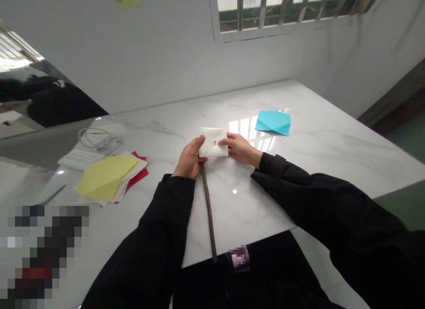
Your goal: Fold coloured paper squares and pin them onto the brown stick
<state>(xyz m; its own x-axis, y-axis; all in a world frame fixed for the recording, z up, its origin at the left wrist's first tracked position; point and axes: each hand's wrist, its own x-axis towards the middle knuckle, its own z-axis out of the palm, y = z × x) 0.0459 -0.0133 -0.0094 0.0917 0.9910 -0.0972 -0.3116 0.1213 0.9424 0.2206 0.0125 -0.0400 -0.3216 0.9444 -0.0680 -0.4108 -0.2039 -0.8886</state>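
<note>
A small white paper envelope [212, 150], its flaps folded to the middle, is held up over the marble-patterned table. At the centre of the flaps sits a small round silvery stud [214, 141]. My left hand [190, 158] grips the envelope's left edge, thumb on the front and fingers behind. On the right edge, my right hand [241, 148] pinches it, with the thumb or a finger reaching toward the stud. A thin brown stick [208, 207] runs from beneath my left hand to the table's front edge; whether the hand touches it I cannot tell.
A folded turquoise paper [273, 122] lies at the back right. To the left are yellow paper [104, 177], white and red [137, 178] sheets and a coiled white cable [101, 140]. A wall with a barred window [262, 10] bounds the table [159, 136] behind.
</note>
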